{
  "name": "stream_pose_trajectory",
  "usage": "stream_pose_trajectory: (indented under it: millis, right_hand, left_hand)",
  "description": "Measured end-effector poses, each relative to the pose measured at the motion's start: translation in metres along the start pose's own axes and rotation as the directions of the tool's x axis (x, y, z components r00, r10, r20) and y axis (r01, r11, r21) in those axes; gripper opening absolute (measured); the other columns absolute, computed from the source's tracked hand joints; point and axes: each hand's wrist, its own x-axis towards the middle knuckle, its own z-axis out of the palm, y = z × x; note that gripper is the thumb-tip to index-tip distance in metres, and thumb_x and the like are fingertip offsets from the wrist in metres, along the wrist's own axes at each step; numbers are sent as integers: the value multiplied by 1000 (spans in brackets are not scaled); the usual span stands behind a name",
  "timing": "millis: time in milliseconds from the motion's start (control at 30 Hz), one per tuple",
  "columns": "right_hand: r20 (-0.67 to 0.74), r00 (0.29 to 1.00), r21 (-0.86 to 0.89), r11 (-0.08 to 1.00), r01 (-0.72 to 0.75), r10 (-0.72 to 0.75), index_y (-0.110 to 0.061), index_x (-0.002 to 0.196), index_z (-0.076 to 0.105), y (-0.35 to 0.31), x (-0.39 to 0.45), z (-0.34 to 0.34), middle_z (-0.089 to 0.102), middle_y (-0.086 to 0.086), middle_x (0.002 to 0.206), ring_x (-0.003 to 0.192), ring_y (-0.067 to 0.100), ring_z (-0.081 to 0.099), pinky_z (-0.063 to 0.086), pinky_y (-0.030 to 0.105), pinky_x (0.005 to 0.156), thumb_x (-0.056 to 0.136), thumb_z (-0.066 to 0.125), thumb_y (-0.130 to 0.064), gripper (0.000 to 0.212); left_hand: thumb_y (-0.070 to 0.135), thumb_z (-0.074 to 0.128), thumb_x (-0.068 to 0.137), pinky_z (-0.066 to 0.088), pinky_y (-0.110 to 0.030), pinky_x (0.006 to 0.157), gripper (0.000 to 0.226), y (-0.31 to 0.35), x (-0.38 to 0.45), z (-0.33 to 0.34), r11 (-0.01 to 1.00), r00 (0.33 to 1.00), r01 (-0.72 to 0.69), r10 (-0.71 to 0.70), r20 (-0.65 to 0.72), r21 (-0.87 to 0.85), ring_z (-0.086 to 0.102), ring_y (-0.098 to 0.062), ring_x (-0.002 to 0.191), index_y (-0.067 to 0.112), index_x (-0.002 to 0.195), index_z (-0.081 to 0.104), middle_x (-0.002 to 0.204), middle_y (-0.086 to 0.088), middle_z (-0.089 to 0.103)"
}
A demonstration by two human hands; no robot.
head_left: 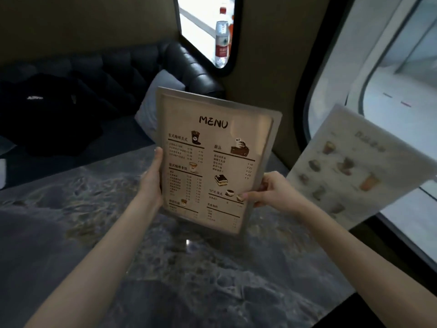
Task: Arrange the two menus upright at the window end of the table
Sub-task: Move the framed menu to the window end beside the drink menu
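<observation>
Currently, as I see it:
Brown menu (214, 159): held upright above the marbled table (94, 233), printed face toward me, long axis near vertical, top leaning slightly left, "MENU" heading at the top.
Left hand (152, 176): clasps the menu's left edge, thumb on the front.
Right hand (269, 189): pinches the lower right edge, thumb on the front, fingers curled behind.
Pale menu (359, 166): blurred, right of the first, against the window (390, 67), long axis tilted, top toward upper left; I cannot tell what supports it.
Background: water bottle (222, 36) in a smaller window.
</observation>
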Motion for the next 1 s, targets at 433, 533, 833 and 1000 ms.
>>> stream_pose_trajectory:
  millis: [433,533,833,1000]
  right_hand:
    - [-193,979,134,990,-41,66,-11,99,61,51,23,-95,67,-5,92,80,6,66,58,20,61,78,67,-5,23]
    - [-265,959,190,981,-45,95,-12,101,60,63,31,-100,65,-7,94,78,3,64,56,15,58,79,66,-5,24]
    - [-419,881,337,939,-71,218,-13,96,62,93,68,-92,68,10,108,91,15,65,57,30,77,79,67,-9,19]
    - [-448,875,345,938,-21,184,-25,92,65,100,86,-88,69,-3,100,100,15,65,57,34,83,79,67,-13,18]
  left_hand:
    - [66,61,62,49,-46,95,82,-19,95,136,997,987,15,-27,159,77,63,-28,109,9,121,61,119,-12,66]
    - [67,59,62,47,-47,97,83,-21,117,157,993,978,9,-33,206,116,62,-28,110,8,121,60,121,-13,65]
    - [51,52,85,53,-38,86,43,-21,181,199,979,979,1,-43,200,202,67,-24,96,12,93,68,99,-7,71]
    - [53,46,88,55,-32,76,46,-25,206,201,981,958,5,-61,279,195,67,-22,99,15,103,68,107,-6,70]
